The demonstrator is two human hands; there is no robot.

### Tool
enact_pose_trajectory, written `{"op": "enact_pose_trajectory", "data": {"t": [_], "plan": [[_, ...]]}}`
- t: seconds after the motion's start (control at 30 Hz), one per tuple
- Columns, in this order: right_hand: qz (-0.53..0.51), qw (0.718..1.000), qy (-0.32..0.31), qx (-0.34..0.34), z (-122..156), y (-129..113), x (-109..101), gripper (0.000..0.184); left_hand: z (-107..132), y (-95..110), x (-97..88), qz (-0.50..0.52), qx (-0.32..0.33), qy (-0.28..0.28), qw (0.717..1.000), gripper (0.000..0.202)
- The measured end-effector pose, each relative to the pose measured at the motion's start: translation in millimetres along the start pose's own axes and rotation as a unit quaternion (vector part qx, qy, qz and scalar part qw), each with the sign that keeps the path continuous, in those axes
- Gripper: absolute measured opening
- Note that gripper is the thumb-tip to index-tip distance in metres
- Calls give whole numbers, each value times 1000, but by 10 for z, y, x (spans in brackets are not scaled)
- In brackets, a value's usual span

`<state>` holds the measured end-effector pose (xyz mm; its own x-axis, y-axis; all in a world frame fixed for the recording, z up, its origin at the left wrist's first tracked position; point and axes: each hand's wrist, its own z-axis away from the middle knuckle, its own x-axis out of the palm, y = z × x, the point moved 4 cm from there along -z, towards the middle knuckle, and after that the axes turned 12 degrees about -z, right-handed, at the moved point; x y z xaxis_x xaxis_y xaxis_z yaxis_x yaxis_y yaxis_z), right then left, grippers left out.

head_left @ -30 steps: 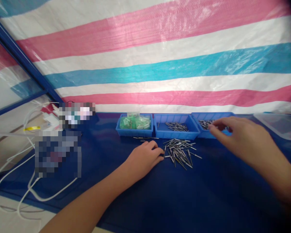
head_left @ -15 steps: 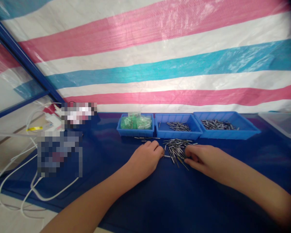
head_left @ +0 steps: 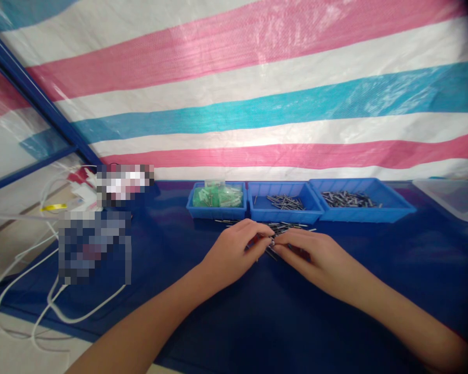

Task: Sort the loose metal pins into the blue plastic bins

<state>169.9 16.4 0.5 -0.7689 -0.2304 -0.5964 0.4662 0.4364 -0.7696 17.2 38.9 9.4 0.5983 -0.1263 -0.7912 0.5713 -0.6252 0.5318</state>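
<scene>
My left hand (head_left: pixel 239 246) and my right hand (head_left: pixel 315 254) meet over a pile of thin metal rods (head_left: pixel 292 227) on the blue tabletop. Thumb and fingers of each hand are pinched, and their tips nearly touch. A small shiny metal piece (head_left: pixel 272 241) shows between the fingertips; most of it is hidden, so its kind is unclear. The rods, dark and silver like slim drill bits, lie in a loose heap partly covered by both hands. Some rods stick out below the fingertips.
Behind the pile stand three blue bins: a left bin (head_left: pixel 218 213) with green packets, a middle bin (head_left: pixel 284 215) and a right bin (head_left: pixel 366 214), both with metal rods. A clear plastic lid or box (head_left: pixel 452 200) lies far right. White cables (head_left: pixel 89 318) run along the left.
My right hand has moved left from the right side of the pile. My left hand has turned, and both sets of fingertips now meet over the rods.
</scene>
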Motion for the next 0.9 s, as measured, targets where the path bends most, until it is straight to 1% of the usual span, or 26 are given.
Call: {"op": "enact_pose_trajectory", "data": {"t": [0.07,0.13,0.2,0.3,0.47,0.63,0.7,0.8,0.9], "plan": [[-21,1000,21,8,-2,-7,16,21,8,-49,31,77,-71,26,994,16],[-44,998,43,27,0,-1,30,19,16,-97,81,162,-125,34,978,18],[-74,994,60,49,2,12,44,19,16,-125,120,226,-151,31,962,19],[-123,987,80,66,1,38,57,21,7,-137,129,265,-160,29,950,19],[-173,977,100,75,1,97,60,21,-4,-129,112,270,-151,29,950,17],[-198,964,148,94,19,142,13,21,-12,-144,109,252,-156,31,954,18],[-216,958,166,93,26,137,-13,20,-15,-152,112,239,-158,28,958,19],[-223,954,183,83,38,109,-38,19,-19,-152,116,198,-147,17,969,20],[-176,965,181,76,45,68,-44,20,-24,-119,110,125,-115,-6,985,23]]}}
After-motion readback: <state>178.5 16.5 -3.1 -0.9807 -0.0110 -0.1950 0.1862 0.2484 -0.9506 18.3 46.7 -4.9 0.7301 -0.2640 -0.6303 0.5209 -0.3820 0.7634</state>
